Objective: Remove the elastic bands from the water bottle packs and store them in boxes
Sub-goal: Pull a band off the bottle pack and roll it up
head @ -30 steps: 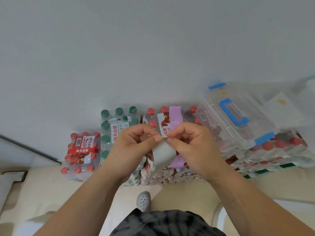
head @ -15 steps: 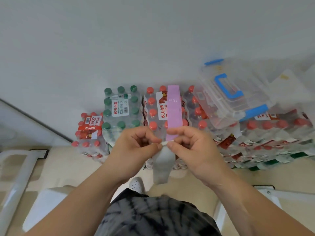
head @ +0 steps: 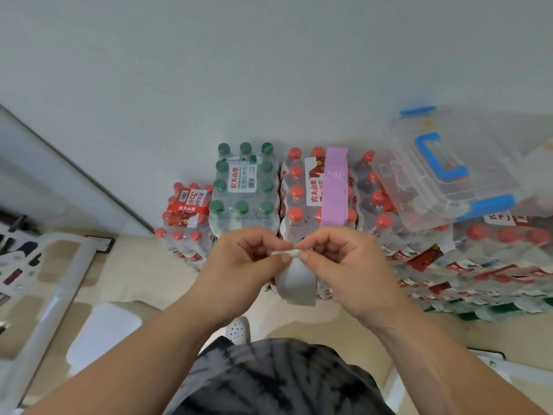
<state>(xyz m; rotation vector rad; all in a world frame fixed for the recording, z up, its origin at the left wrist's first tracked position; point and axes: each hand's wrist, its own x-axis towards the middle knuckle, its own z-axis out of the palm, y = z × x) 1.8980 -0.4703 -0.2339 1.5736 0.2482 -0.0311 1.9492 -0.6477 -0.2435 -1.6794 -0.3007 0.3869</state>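
Grey band (head: 296, 284) — pinched, purple band (head: 334, 190) round pack (head: 299, 193)

Wall (head: 269, 70): plain, pale grey, evenly lit.
Floor (head: 143, 274): beige, glossy.
Dark strip (head: 89, 181): runs diagonally at left.
White tubular frame (head: 59, 280): stands on floor, left.

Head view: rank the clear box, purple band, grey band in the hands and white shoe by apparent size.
1. Clear box, clearly largest.
2-3. Purple band and grey band look alike; the grey one is nearer the camera, so no ranking.
4. White shoe, partly hidden.
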